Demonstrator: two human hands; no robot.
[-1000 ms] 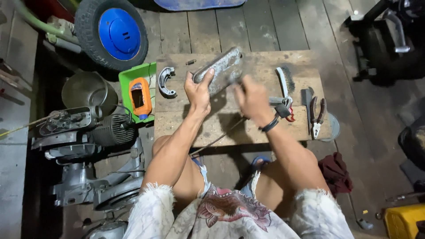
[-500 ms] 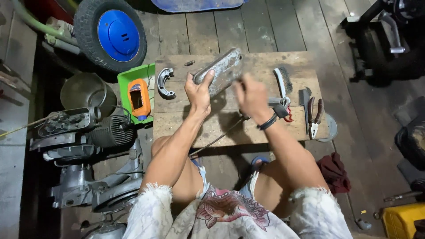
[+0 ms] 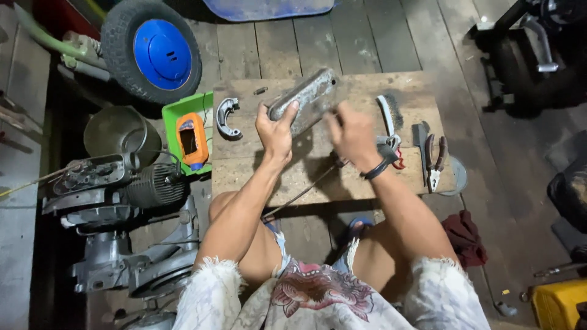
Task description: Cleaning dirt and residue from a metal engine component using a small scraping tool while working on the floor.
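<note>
The left hand reaches forward with the forearm stretched out, its fingers clenched around the near end of a long grey metal cover, which is held tilted just above the far part of the desk. The right hand sits beside the cover's lower edge, blurred; I cannot tell whether its fingers grip anything.

The desk is a low wooden board on a plank floor. On it lie a curved brake shoe, a wire brush and pliers. A blue-hubbed wheel and an engine sit to the left.
</note>
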